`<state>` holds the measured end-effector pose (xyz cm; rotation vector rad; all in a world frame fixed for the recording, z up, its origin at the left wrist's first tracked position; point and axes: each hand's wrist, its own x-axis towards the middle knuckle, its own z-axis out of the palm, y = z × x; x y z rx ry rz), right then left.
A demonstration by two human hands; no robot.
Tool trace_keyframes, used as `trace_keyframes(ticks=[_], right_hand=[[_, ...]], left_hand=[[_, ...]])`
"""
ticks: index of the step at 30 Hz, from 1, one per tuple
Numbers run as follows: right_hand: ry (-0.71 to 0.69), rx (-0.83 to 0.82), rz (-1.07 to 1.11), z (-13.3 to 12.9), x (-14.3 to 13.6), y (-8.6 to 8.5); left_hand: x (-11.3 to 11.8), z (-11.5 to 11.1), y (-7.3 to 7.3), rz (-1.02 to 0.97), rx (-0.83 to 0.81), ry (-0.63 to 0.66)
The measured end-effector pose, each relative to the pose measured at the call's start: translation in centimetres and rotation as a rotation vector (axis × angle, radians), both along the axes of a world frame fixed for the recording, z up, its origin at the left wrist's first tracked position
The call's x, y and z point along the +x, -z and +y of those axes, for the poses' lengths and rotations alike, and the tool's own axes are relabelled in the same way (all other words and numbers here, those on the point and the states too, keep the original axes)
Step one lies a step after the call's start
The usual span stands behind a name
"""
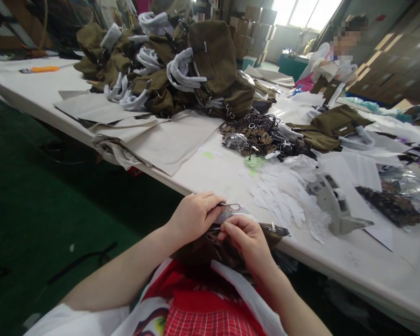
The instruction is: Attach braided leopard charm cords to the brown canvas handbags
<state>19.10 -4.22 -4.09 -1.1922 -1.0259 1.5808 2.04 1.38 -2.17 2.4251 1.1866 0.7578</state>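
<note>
A dark olive bag [192, 252] rests against me at the table's near edge, partly hidden by my hands and arms. My left hand [196, 214] is closed over the bag's upper edge, beside a metal snap hook [234, 206]. My right hand [243, 235] pinches at the bag's opening, near a dark zipper [215, 228]. The small part between the right fingertips is too hidden to name. A strap end with metal fittings [275, 228] sticks out to the right of my right hand.
Olive bags with wrapped handles [213, 56] are piled at the back. Dark chains and cords [259, 130] lie before them. White tags [280, 196] and a tape dispenser [336, 205] are at right. An orange cutter [44, 69] lies far left. Another person [336, 60] stands across the table.
</note>
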Motion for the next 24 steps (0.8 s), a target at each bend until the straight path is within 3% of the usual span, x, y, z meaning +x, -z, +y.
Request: trace_keyframes(ticks=[4, 9, 13, 20, 24], right_hand=[[-0.032, 0.028, -0.039, 0.0, 0.0, 0.2], [0.031, 0.039, -0.007, 0.2, -0.3, -0.3], [0.058, 0.055, 0.018, 0.4, -0.6, -0.1], [0.069, 0.184, -0.168, -0.7, 0.2, -0.3], [0.112, 0.08, -0.144, -2.0, 1.4, -1.3]], left_hand=[[-0.1, 0.1, 0.0, -0.008, -0.033, -0.013], [-0.3, -0.8, -0.4, -0.013, -0.041, 0.047], [-0.4, -1.7, -0.2, -0.212, -0.116, 0.12], [-0.3, -2.4, 0.6, -0.549, -0.354, 0.037], [-0.8, -2.7, 0.3, -0.628, -0.422, -0.008]])
